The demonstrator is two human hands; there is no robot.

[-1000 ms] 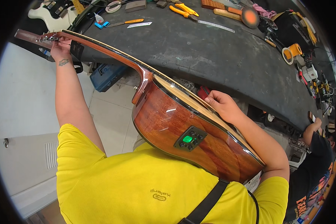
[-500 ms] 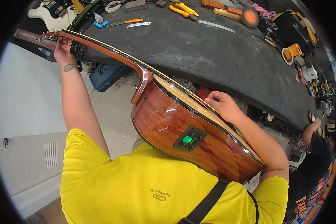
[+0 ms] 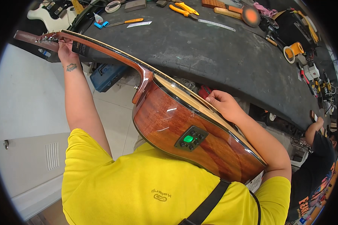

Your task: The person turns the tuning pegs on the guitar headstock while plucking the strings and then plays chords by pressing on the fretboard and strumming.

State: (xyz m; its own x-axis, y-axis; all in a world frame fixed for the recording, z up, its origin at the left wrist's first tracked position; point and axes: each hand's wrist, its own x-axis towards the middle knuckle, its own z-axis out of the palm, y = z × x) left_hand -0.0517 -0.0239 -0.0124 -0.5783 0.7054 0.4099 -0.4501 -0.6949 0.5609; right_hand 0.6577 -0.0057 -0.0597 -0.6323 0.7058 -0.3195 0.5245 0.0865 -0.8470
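Note:
An acoustic guitar point(image 3: 154, 123) rests against my torso, its glossy brown side facing up and its neck running to the upper left. Set into that side is a black control panel point(image 3: 191, 138) with a green lit display. At the headstock my left hand point(image 3: 67, 48) is closed, its fingers curled at a tuning peg; the neck partly hides the fingertips. A black tag point(image 3: 79, 48) hangs beside it. My right hand point(image 3: 224, 105) is over the pale top near the strings, thumb and fingers pinched together. Whatever may be between those fingertips is too small to make out.
Beyond the guitar stretches a dark workbench point(image 3: 176, 45) with pliers point(image 3: 184, 9), a steel ruler point(image 3: 216, 25), a hammer point(image 3: 250, 17) and tape rolls point(image 3: 288, 54). Below sits a blue toolbox point(image 3: 106, 77). A white cabinet point(image 3: 30, 112) stands left; another person point(image 3: 311, 161) is at right.
My left hand and forearm have shifted slightly to the right at the headstock. My right hand and the guitar stay nearly where they were.

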